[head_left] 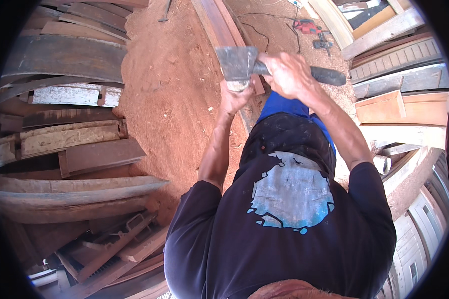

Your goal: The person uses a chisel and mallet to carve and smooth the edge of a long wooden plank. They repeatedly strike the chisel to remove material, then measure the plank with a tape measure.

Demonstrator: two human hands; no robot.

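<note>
"What's on my feed, left to right?"
"I see stacked weathered brown boards [80,99], then the left hand [232,100], curled under the head of a grey metal, dark-handled hatchet [237,61]; whether it grips, I can't tell."
"And the right hand [288,74]?"
"Closed around the handle. Farther right, a red power tool [307,26]."

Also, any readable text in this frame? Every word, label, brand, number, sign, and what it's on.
None readable.
Shirt: pale round graphic with broken edges, no lettering visible.
Axe-like tool in the right hand: no legible marking.
Red power tool: too small to tell whether it carries text.
</note>
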